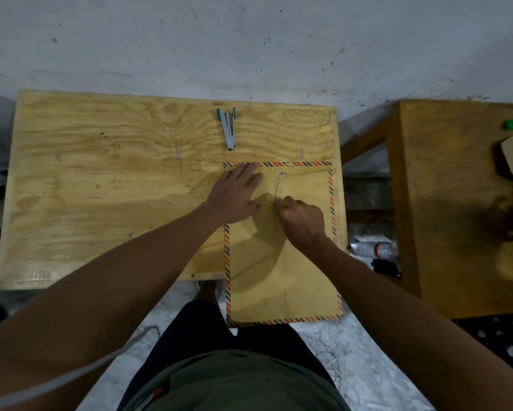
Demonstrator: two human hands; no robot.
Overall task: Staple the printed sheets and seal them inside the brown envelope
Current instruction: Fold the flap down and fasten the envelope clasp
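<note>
On the plywood table (101, 188), a stapler (229, 129) lies near the far edge, well apart from the hands. The left hand (234, 192) presses flat, fingers straight, on the top left part of the brown envelope (282, 271), which lies on the table's right end and overhangs its near edge. Just right, the right hand (302, 222) has its fingers curled, pinching the closure string (277, 188) that runs up to the envelope's upper button; a water bottle (374, 249) lies on the floor beyond the table.

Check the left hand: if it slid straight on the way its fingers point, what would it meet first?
Probably the envelope's upper string button; the left hand lies flat, fingers aimed up-right, and the exact line is uncertain.
</note>
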